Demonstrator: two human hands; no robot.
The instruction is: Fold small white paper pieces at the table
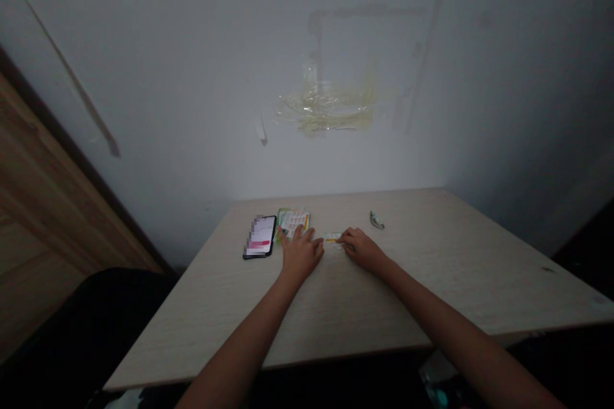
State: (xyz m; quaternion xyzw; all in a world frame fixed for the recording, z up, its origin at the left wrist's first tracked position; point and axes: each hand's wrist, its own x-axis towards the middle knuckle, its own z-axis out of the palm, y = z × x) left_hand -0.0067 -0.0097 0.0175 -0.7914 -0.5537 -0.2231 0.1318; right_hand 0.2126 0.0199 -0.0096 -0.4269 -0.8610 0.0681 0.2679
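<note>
On the tabletop between my hands lies a small flat printed piece [332,238], white and green with a yellow strip; whether it is paper or a sachet I cannot tell. My right hand [363,249] has its fingers curled down and closed at that piece's right edge. My left hand [300,254] rests with fingers spread, its thumb side near the left edge of the piece. Its other fingertips reach the lower edge of a larger green and white printed packet [295,218], partly covering it.
Left of the packet lies a phone [261,236] with its screen lit. A small crumpled green and white wrapper [377,220] sits at the back right. The pale table [230,307] meets a wall [192,108] bearing old clear tape [330,105]. A dark shape [96,319] stands at left.
</note>
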